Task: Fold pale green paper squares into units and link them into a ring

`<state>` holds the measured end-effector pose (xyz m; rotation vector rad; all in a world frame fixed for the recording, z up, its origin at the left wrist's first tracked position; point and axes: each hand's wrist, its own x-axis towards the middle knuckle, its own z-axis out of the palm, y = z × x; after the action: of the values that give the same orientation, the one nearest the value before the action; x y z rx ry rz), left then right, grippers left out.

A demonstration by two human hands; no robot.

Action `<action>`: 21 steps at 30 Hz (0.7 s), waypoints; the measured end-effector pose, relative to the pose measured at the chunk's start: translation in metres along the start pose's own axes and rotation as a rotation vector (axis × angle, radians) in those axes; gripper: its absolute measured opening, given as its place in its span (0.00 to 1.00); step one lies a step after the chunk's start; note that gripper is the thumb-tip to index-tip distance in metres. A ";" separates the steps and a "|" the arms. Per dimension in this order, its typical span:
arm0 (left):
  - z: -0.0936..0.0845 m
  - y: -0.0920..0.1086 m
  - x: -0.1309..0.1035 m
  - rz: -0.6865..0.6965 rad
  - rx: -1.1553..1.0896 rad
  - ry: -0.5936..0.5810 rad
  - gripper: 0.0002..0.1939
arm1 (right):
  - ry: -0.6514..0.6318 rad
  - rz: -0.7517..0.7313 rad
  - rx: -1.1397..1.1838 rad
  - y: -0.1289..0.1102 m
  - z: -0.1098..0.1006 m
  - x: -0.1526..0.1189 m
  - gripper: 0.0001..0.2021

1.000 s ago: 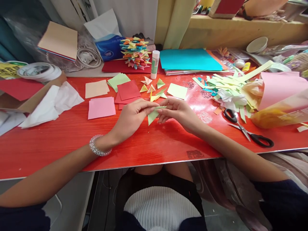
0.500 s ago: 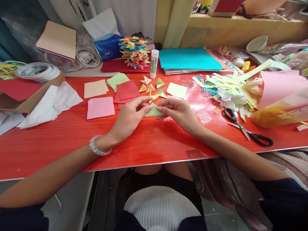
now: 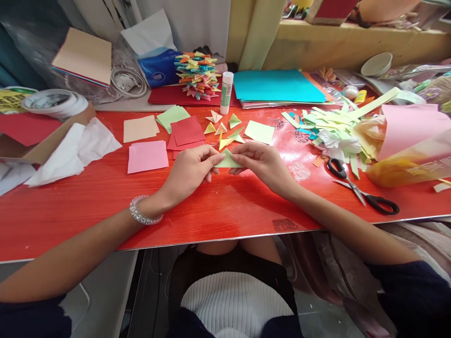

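A light green paper [image 3: 226, 160], folded into a small triangle, is pinched between my two hands above the red table [image 3: 197, 206]. My left hand [image 3: 193, 170] grips its left corner between thumb and fingers. At its right corner, my right hand [image 3: 261, 165] holds it the same way. Just beyond my fingers lie several small folded paper pieces [image 3: 221, 128] in yellow, green and pink. Left of them are stacks of square paper: red [image 3: 188, 130], green [image 3: 173, 117], pink [image 3: 148, 157] and peach [image 3: 140, 129]. A pale green square [image 3: 260, 132] lies to their right.
Scissors [image 3: 362, 190] lie partly open on the right, near a heap of paper strips [image 3: 334, 124]. A glue stick [image 3: 226, 93] stands at the back beside a colourful folded-paper model [image 3: 198, 76]. Blue paper sheets [image 3: 278, 87] lie behind, and a cardboard box [image 3: 59, 136] is at the left.
The fingers of my left hand have shifted on the green paper, drawing back from the yellow folded piece and curling below the paper's left corner. The paper stays between both hands.
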<state>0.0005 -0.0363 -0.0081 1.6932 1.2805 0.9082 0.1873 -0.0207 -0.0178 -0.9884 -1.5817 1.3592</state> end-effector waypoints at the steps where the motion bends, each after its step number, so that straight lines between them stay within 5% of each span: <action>1: 0.000 0.000 0.000 -0.005 0.003 0.012 0.17 | -0.011 0.008 -0.005 0.000 0.000 0.000 0.12; 10: -0.002 -0.005 0.005 0.009 -0.019 -0.087 0.15 | -0.016 0.014 -0.025 -0.001 -0.001 0.000 0.11; 16: -0.004 -0.006 0.005 -0.045 -0.090 -0.034 0.18 | -0.046 -0.004 -0.026 0.001 -0.002 0.001 0.12; 21: -0.004 -0.004 0.008 -0.129 -0.232 -0.099 0.14 | -0.049 0.024 0.019 0.000 -0.005 0.003 0.10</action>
<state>-0.0027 -0.0268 -0.0092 1.4407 1.1567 0.8499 0.1907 -0.0159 -0.0175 -0.9726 -1.5946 1.4227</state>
